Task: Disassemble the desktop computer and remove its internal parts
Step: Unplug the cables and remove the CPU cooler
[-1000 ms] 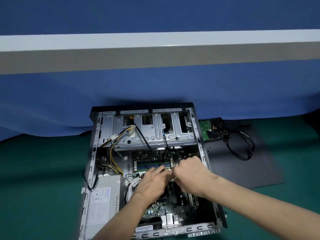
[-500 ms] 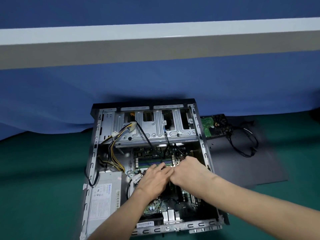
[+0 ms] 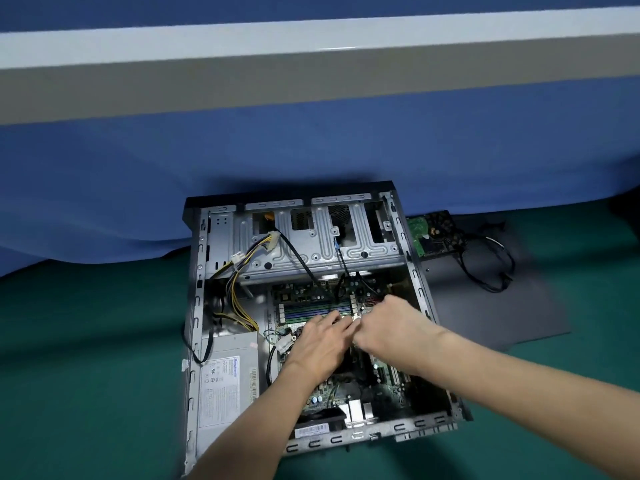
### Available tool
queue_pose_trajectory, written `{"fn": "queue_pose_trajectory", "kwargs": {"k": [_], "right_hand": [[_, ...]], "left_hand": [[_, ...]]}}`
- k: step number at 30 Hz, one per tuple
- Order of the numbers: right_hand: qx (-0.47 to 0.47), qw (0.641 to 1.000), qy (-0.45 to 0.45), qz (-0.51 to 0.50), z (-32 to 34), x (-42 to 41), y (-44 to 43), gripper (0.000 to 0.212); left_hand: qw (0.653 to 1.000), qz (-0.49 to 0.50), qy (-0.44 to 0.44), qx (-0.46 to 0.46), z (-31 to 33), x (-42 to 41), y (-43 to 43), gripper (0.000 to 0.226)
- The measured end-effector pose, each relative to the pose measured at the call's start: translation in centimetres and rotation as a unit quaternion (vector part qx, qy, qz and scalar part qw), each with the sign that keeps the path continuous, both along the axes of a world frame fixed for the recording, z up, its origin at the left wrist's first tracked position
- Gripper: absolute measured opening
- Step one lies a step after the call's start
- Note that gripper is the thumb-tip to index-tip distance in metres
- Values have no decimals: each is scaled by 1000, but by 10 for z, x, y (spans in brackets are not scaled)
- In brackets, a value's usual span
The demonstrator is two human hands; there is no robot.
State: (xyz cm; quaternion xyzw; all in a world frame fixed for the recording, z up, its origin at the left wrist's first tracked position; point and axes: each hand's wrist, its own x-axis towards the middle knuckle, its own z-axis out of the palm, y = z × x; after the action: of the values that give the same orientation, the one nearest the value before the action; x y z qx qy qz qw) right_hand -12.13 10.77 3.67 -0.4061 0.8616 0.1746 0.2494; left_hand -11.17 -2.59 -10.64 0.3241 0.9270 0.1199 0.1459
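1. Computer case (image 3: 194,306): lies on its side on the green mat (image 3: 86,341), open face up, with its far end against the blue cloth (image 3: 311,150).
2. Motherboard (image 3: 298,292): seated in the right part of the case floor. The memory slots (image 3: 311,310) run across its far part.
3. Left hand (image 3: 322,344) and right hand (image 3: 388,327): together over the motherboard, just on the near side of the memory slots, fingertips meeting. The left hand's fingers reach forward and the right hand's are curled. Both hands cover the spot beneath them, so whether either grips anything cannot be told.
4. Forearms (image 3: 519,393): cross the near half of the case and hide much of the board below.
5. Power supply (image 3: 225,386): in the near left corner of the case. Yellow-and-black wires (image 3: 239,292) run from it up to the drive cage (image 3: 311,247) at the far end.
6. Side panel (image 3: 502,306): dark, flat on the mat just right of the case.
7. Hard drive (image 3: 433,233): circuit side up at the panel's far edge, with a black cable (image 3: 491,271) looped beside it.
8. Pale beam (image 3: 311,64): spans the view above the cloth.
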Motion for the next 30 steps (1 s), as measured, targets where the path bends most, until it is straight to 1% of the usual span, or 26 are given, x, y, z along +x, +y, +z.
{"fn": "queue_pose_trajectory", "kwargs": {"k": [1,2,3,4,5,6,7,8,9,10,12,13,15,16,17,18,19,20,21,22,23,24,26,27,28,30], "right_hand": [[-6,1000,-5,3,-2,5,-2,10],[-31,997,-17,-63,-1,8,-2,9],[-75,976,-27,-203,1,6,0,22],[-123,915,-65,-379,5,2,3,38],[-160,807,-151,-547,8,-5,5,50],[-169,689,-247,-660,13,-12,6,53],[-158,610,-315,-710,16,-16,6,49],[-134,591,-335,-721,15,-17,5,39],[-107,630,-312,-702,13,-16,3,31],[-78,722,-252,-639,12,-14,2,26],[-36,915,-99,-390,11,-8,3,12],[-7,967,-45,-253,11,-5,3,11],[15,998,2,-59,7,2,2,17],[16,999,1,-28,5,6,1,16],[0,998,-10,-63,3,9,2,11],[-33,983,-18,-177,1,11,4,9],[-66,934,-42,-349,0,10,8,28],[-111,830,-110,-535,2,7,8,44],[-152,680,-223,-682,4,1,9,49],[-163,564,-298,-752,6,-4,8,46],[-159,532,-322,-767,5,-7,8,39],[-141,591,-300,-736,4,-10,8,31],[-70,851,-147,-500,3,-14,4,19],[-18,936,-75,-344,5,-16,0,16],[17,978,-23,-205,7,-15,-5,14],[35,999,21,-35,4,-9,-10,14]], "left_hand": [[1000,1,3,-2,0,0,0,48],[1000,0,6,-4,-1,0,0,47],[1000,-1,5,-7,0,1,1,47],[1000,-3,2,-9,1,1,1,50],[1000,-8,4,-9,2,2,0,54],[1000,-14,11,-8,3,2,0,56],[1000,-20,17,-7,4,3,0,58],[1000,-23,18,-5,4,3,0,60],[1000,-23,19,-4,4,3,0,61],[999,-24,22,-4,4,2,-1,62],[999,-34,21,-14,1,2,-1,63],[999,-36,23,-17,0,2,-1,62],[999,-29,26,-6,0,3,-2,57],[999,-24,26,-2,0,2,-1,56],[999,-22,24,1,0,2,-1,55],[1000,-20,20,2,0,2,-1,54],[1000,-19,16,-1,1,3,0,52],[1000,-20,16,-3,2,2,-1,49],[1000,-21,18,-5,4,2,-1,47],[1000,-21,20,-1,4,3,0,47],[1000,-21,21,1,5,3,0,50],[1000,-19,23,2,5,2,1,53],[999,-20,26,-6,5,1,-1,54],[999,-24,20,-13,4,1,-1,52],[1000,-23,10,-17,2,1,-1,50],[1000,3,-13,-9,2,2,-2,47]]}}
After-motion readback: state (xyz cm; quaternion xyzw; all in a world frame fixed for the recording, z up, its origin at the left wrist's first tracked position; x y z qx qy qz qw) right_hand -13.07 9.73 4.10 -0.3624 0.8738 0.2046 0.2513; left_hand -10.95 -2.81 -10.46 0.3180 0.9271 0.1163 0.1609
